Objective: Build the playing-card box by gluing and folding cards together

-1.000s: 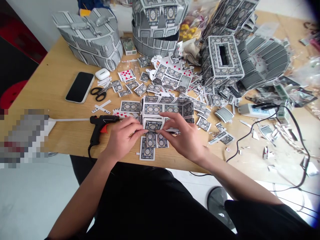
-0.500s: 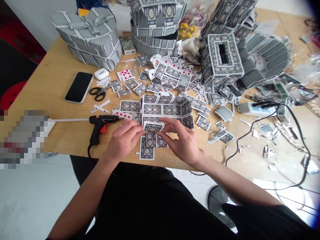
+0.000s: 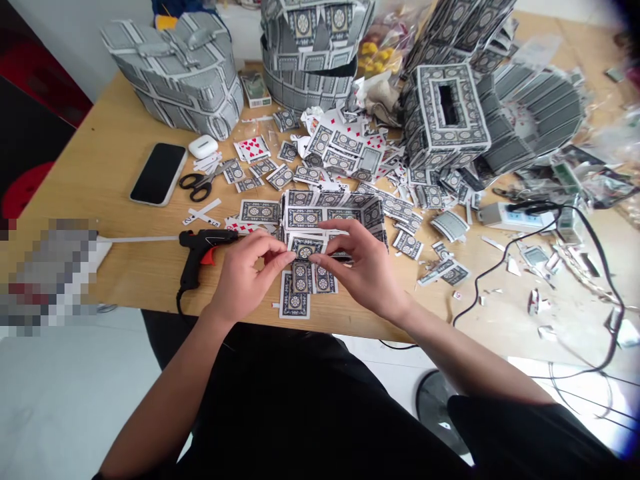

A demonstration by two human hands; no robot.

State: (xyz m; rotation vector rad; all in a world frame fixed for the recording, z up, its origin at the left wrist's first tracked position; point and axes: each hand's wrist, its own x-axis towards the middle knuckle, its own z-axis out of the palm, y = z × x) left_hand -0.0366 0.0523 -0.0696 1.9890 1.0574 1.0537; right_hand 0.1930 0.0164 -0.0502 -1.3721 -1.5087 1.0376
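Observation:
An open box made of playing cards (image 3: 334,217) lies near the front edge of the wooden table (image 3: 100,180). My left hand (image 3: 245,273) and my right hand (image 3: 367,270) both pinch a folded card piece (image 3: 306,248) against the box's near wall. More glued cards (image 3: 305,285) lie flat just below it, between my hands. A black hot glue gun (image 3: 200,250) rests on the table, touching distance left of my left hand.
Scissors (image 3: 203,183), a phone (image 3: 159,173) and a white earbud case (image 3: 203,147) lie at the left. Card-covered boxes (image 3: 445,120) and a card-covered bag (image 3: 180,73) stand at the back. Loose cut cards (image 3: 340,150) and a power strip (image 3: 505,215) with cables are nearby.
Both hands shifted slightly on the box's near wall; the card piece between my fingertips now stands more upright against it. The camera view rose a little.

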